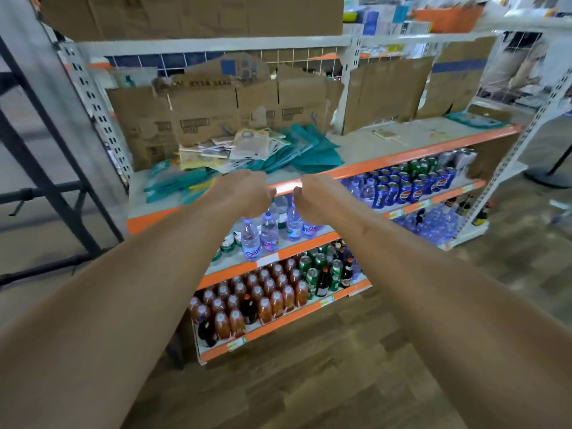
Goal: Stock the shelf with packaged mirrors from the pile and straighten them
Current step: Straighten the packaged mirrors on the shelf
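Head view, 1 frame.

- White metal shelf rack, 4 levels in view. Landmark: orange front edge of its top level.
- Behind the edge, along the back of that level: torn brown cardboard sheets, standing upright.
- Between cardboard and edge, toward the left end: loose pile of flat packaged mirrors. Teal packs are fanned out, with beige and clear packs on top, all lying askew. More teal packs lie further left, just behind the edge.
- Below the edge, 1 level down: blue drink cans at right, clear water bottles at centre.
- 2 levels below the edge: brown bottles with white caps, in rows.
- Left hand: back up, over the edge, just in front of the pile, not touching it. Fingers bend down and away. Nothing held.
- Right hand: back up, over the edge, just beside the left hand, thumbs toward each other. Fingers loosely bent. Nothing held.
- Both sets of fingertips are foreshortened, so contact with the edge probably none, but cannot tell.
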